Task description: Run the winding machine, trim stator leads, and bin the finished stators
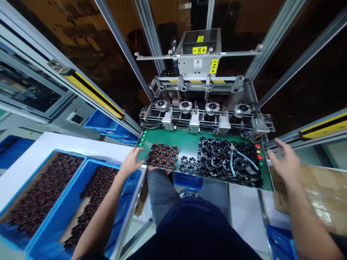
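Observation:
My left hand (133, 160) rests with fingers spread at the left front corner of a green work surface (189, 146), just beside a cluster of copper-wound round stator parts (163, 156). It holds nothing. My right hand (286, 162) hovers open, fingers apart, off the right edge of the green surface near red and yellow buttons (258, 152). A large heap of black round plastic parts (227, 162) covers the right half, with blue-handled pliers (238, 157) lying on top.
Behind the green surface a machine carries a row of round fixtures (200, 107) under a gantry labelled X and Z. Blue bins (81, 195) of dark wound parts stand at my left on a white table. A cardboard box (322, 195) sits at the right. Yellow-black light curtains flank the opening.

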A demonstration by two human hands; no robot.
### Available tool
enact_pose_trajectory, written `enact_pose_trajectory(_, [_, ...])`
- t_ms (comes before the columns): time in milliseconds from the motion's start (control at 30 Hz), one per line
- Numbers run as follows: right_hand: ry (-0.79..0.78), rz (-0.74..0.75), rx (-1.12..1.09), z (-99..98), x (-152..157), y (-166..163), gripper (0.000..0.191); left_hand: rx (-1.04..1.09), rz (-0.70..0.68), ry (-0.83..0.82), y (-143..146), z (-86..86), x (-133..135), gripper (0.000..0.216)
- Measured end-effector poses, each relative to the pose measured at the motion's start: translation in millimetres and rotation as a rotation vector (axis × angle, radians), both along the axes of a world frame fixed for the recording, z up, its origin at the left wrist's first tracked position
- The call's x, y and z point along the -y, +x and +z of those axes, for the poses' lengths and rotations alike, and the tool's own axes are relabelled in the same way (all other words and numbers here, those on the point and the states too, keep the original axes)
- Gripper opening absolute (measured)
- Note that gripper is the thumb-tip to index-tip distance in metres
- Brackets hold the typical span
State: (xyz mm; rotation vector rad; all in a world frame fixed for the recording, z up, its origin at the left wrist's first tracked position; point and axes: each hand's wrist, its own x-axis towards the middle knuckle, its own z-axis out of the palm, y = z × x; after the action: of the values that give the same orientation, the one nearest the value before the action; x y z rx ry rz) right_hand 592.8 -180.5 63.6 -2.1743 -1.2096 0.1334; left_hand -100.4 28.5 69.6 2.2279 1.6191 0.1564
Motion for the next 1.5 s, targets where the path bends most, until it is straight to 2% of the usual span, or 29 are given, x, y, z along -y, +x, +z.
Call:
enact_pose_trajectory(67, [-0.060, -0.082, -0.034, -33.9, 45, -14, 0.079, 0.061, -0.001, -0.077, -16, -20.9, 28, 0.053])
enact_pose_trajectory(133, [-0.122, -0.090, -0.048, -64.2, 74, -26, 0.091, 0.108, -0.012, -0.106, -20, -39.7, 43, 0.050])
enact_pose_trajectory(233, [-0.155, -0.053, -0.045, -98.3, 92, -34, 0.084, 0.132, -0.031, -0.072, -19, -62.7, 43, 0.042])
enact_pose_trajectory(300, [-0.143, -0.055, -0.030, -114.7, 94, -31, 0.074, 0.160, -0.054, -0.052, -19, -73.7, 34, 0.047])
enact_pose_trajectory(367, [-0.124, -0.067, -0.010, -127.2, 95, -25, 0.068, 0.215, -0.072, -0.063, -19, -78.9, 25, 0.062])
enact_pose_trajectory(433, [-0.117, -0.065, 0.009, -135.8, 96, -18, 0.065, 0.315, -0.031, -0.075, -19, -77.7, 20, 0.076])
enact_pose_trajectory(567, [-0.154, -0.035, 0.035, -141.9, 97, -9, 0.067, 0.606, 0.224, 0.015, -18, -61.0, 18, 0.086])
enact_pose_trajectory(733, [-0.226, -0.002, 0.066, -136.4, 96, -4, 0.068, 0.894, 0.373, 0.066, -17, -29.1, 34, 0.081])
enact_pose_trajectory(867, [-0.280, -0.001, 0.090, -129.8, 93, -6, 0.067, 1.159, 0.443, 0.029, -1, -15.7, 83, 0.062])
enact_pose_trajectory(1000, [-0.347, -0.013, 0.114, -121.0, 90, -9, 0.063, 1.370, 0.478, -0.094, 42, -30.4, 149, 0.059])
enact_pose_trajectory(1133, [-0.393, -0.028, 0.148, -109.8, 89, -18, 0.063, 1.403, 0.503, -0.247, 89, -49.3, 203, 0.058])
enact_pose_trajectory(1233, [-0.417, -0.024, 0.177, -98.4, 86, -25, 0.064, 1.304, 0.432, -0.294, 101, -51.1, 221, 0.046])
enact_pose_trajectory(1333, [-0.438, 0.014, 0.200, -74.8, 80, -24, 0.061, 1.181, 0.269, -0.247, 92, -42.6, 220, 0.035])
enact_pose_trajectory(1433, [-0.420, 0.078, 0.223, -32.5, 66, -22, 0.047, 1.051, 0.098, -0.133, 77, -29.0, 210, 0.025])
enact_pose_trajectory(1500, [-0.353, 0.122, 0.241, 0.3, 51, -28, 0.039, 0.994, 0.004, -0.081, 74, -19.4, 203, 0.024])
